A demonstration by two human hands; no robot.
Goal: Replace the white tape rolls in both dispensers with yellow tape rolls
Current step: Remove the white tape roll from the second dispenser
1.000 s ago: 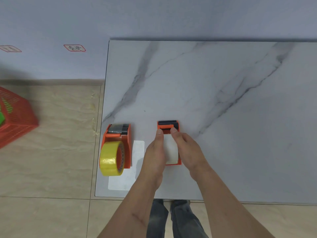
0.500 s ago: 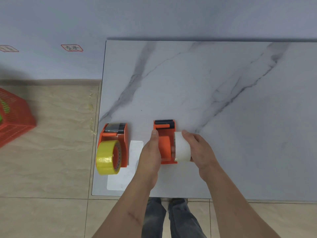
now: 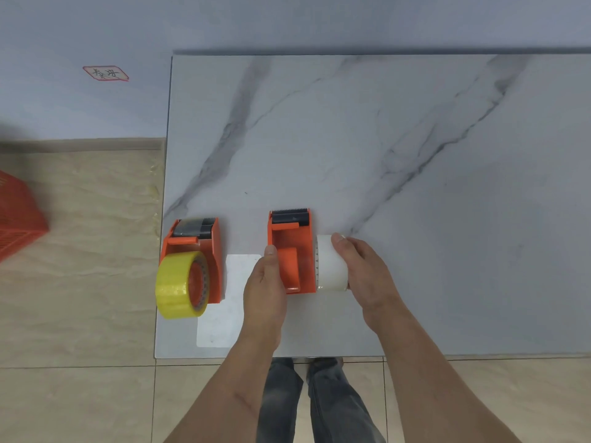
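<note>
Two orange tape dispensers stand near the front left of the marble table. The left dispenser (image 3: 208, 251) carries a yellow tape roll (image 3: 177, 287) on its hub. The middle dispenser (image 3: 292, 251) has a bare hub. My left hand (image 3: 265, 282) presses against its left side. My right hand (image 3: 364, 270) grips a white tape roll (image 3: 331, 266), held just outside the dispenser's right wall.
A white card (image 3: 224, 302) lies flat between the two dispensers. The marble table (image 3: 415, 155) stretches far back and right. A red plastic basket (image 3: 16, 215) sits on the floor at the left. The table's front edge is just below my hands.
My right hand has pulled the white roll off the middle dispenser's hub and out to the right. My left hand stayed on the dispenser's left side.
</note>
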